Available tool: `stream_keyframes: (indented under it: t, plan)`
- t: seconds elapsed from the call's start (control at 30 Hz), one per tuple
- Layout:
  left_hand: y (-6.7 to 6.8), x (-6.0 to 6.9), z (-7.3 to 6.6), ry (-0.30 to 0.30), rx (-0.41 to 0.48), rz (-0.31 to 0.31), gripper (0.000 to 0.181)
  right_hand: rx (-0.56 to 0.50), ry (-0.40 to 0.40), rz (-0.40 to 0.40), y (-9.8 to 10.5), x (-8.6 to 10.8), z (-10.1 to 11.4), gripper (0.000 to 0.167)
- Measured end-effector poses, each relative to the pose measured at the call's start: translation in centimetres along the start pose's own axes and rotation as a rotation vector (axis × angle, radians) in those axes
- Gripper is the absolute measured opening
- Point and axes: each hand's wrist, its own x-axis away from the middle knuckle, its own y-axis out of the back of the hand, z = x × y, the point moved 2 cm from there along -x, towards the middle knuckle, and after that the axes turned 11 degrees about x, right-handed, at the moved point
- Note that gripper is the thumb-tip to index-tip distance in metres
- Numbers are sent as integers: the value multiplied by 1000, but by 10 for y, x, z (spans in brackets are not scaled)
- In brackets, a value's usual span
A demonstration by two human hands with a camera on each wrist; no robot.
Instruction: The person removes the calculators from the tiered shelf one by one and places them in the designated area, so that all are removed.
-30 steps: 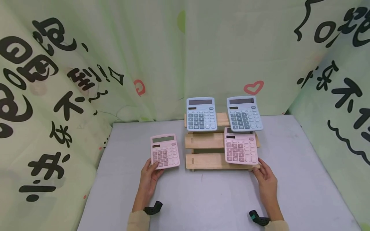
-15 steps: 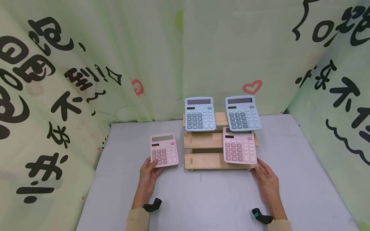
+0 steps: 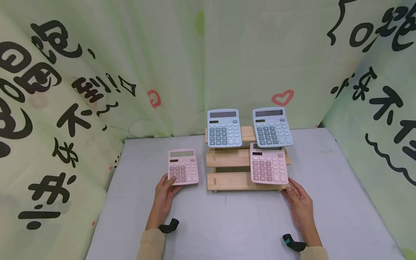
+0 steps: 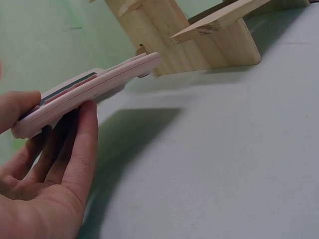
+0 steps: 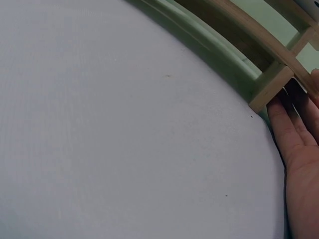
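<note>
My left hand holds a pink calculator, its thumb on the keys; in the left wrist view the fingers of that hand support the calculator from below, above the table. My right hand grips the lower right corner of the wooden rack; in the right wrist view its fingers reach under the rack's wood. On the rack's lower part leans another pink calculator. Two blue calculators, one at left and one at right, stand on the upper part.
A pale cloth covers the table. Green printed curtains hang behind it and at both sides. Black devices are strapped at both wrists, one at the left and one at the right.
The left hand has raised the pink calculator slightly, and it now looks less tilted. My right hand keeps its hold on the rack's corner. The head view has shifted slightly.
</note>
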Motion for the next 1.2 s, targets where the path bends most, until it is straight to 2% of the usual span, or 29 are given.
stream_keyframes:
  t: [0.57, 0.87, 1.2]
  plan:
    - [8, -9, -4, -3, -41, 5, 50, 32, -21, -21, 0, 0, -6, 61]
    - [14, -9, -7, 6, -47, -8, 46, 18, -9, -12, -1, 1, -2, 60]
    - [19, -7, -10, 26, -109, -3, 48, 18, -14, -17, -1, 2, 1, 60]
